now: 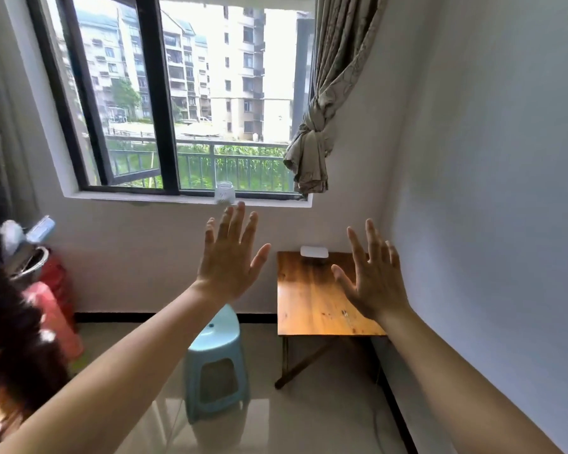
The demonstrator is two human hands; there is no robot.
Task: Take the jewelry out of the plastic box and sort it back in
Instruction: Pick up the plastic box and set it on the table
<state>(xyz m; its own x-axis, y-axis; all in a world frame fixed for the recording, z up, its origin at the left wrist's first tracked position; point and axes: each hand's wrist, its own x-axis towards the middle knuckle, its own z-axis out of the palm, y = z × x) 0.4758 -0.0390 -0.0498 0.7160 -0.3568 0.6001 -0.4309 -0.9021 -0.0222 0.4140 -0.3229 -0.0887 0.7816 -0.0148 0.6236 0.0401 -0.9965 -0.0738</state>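
Observation:
A small white plastic box with rounded corners lies shut at the far edge of a wooden table. My left hand is raised in the air, fingers spread, holding nothing, left of the table. Over the table's right side my right hand is held up the same way, empty, fingers apart. Both hands are well clear of the box. No jewelry is visible.
A light blue plastic stool stands on the tiled floor left of the table. A small glass jar sits on the window sill. Red and pink containers are piled at the left wall. A white wall runs along the table's right.

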